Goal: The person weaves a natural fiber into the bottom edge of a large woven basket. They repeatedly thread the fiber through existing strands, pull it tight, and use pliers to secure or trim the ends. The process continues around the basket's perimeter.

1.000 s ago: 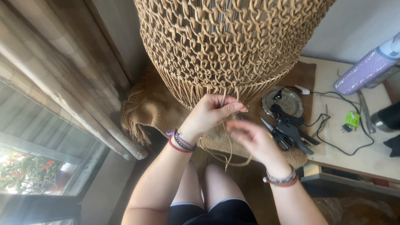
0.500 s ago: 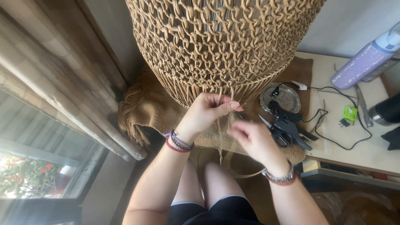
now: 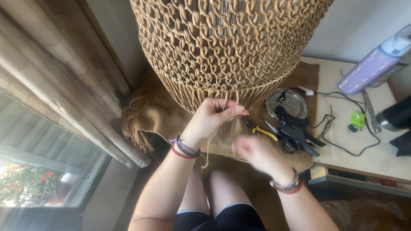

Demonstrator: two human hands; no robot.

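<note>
L hand pinches tan cord at knotted lampshade lower rim; R hand blurred, grip unclear, near table's front edge.

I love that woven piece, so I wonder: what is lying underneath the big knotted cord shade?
Under the knotted cord shade lies a fringed brown cloth, spread over the table. The left hand grips loose cords at its lower rim. The cloth's middle is hidden by the shade.

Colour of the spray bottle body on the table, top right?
Glittery lilac-purple body on the spray bottle, with a white top; shows in the head view.
</note>
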